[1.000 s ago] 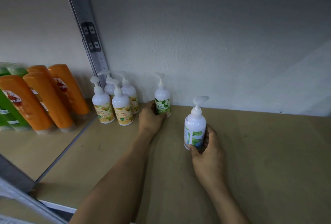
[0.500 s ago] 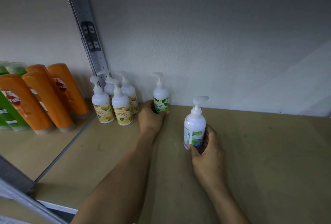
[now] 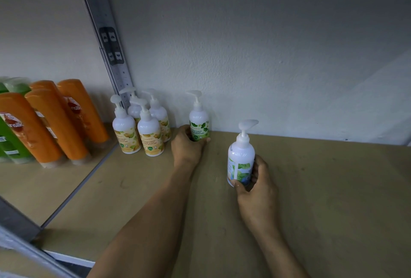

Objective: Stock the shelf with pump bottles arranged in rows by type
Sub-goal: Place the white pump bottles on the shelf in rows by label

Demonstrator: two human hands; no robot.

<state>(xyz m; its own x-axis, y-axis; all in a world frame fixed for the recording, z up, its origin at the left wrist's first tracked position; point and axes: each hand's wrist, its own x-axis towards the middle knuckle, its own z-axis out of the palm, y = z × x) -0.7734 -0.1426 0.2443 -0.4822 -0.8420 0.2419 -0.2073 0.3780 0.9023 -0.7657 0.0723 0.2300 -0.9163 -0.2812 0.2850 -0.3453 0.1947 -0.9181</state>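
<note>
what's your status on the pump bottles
Left grip on green-label bottle at back wall. Right grip on second bottle, out front. Bare shelf between them.

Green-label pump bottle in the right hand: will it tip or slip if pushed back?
Probably tippy: the bottle is tall and narrow with a pump on top. Its glossy plastic may slip; the right hand grips it low.

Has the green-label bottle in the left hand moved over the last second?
Yes: the green-label bottle shifted slightly left, closer to the yellow-label bottles.
</note>
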